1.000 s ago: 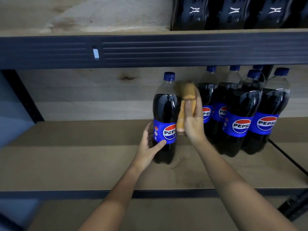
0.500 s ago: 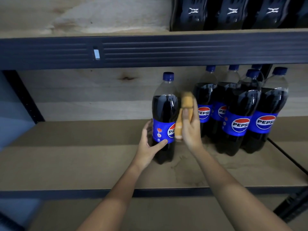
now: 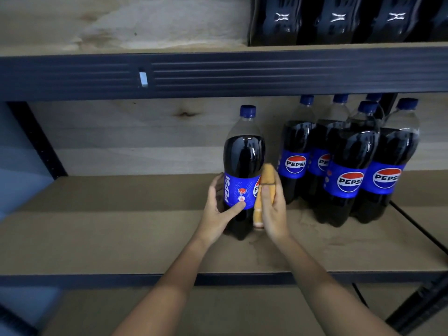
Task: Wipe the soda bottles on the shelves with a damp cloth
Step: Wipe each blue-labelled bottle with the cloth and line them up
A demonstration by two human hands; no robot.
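Note:
A tall Pepsi bottle (image 3: 243, 156) with a blue cap and blue label stands alone on the middle shelf (image 3: 121, 238). My left hand (image 3: 219, 210) grips its lower left side, thumb across the label. My right hand (image 3: 272, 212) holds a folded orange cloth (image 3: 263, 190) pressed against the bottle's right side at label height. Several more Pepsi bottles (image 3: 349, 163) stand clustered to the right, apart from the one I hold.
The dark metal beam (image 3: 218, 73) of the upper shelf runs overhead, with dark bottle bases (image 3: 339, 20) on it at the top right. A dark upright post (image 3: 36, 139) stands at the left. A damp patch (image 3: 271, 253) marks the board below my right wrist.
My right hand has slid the cloth down the bottle's right side, from near the shoulder to the label. The bottle has turned, its label now showing the vertical wording.

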